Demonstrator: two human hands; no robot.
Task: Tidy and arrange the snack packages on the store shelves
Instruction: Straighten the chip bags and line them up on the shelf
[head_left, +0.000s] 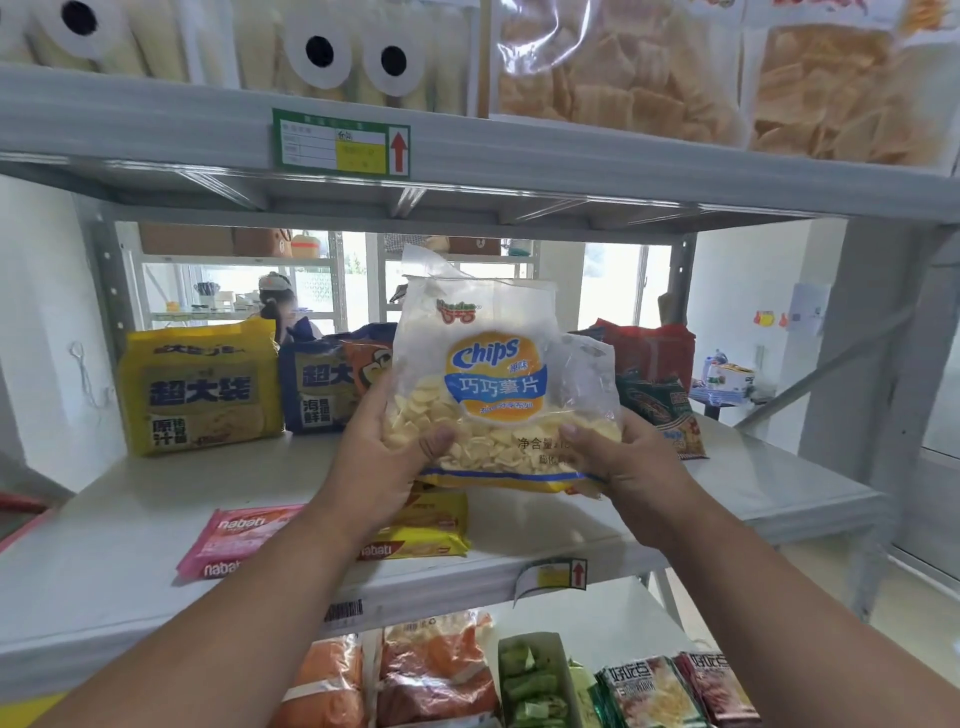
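Chips bag (498, 395) upright, lifted above middle shelf (130, 519) near its front edge; left hand (387, 457) and right hand (621, 467) clasp its lower corners; we judge placing underway; next, stand it in the back-edge row beside the blue pack (317, 395).

The place was a small shop, or a room arranged as one. Grey metal shelves (467, 156) carried packaged snacks on several levels: big clear bags of crackers (613, 67) on the top, a yellow multipack (200, 387) and flat wafer packs (239, 538) on the middle level, more small bags (649, 691) below. Green price labels (340, 143) with red arrows were fixed on the shelf edges. Behind the shelf there was another rack (234, 260) and bright windows.
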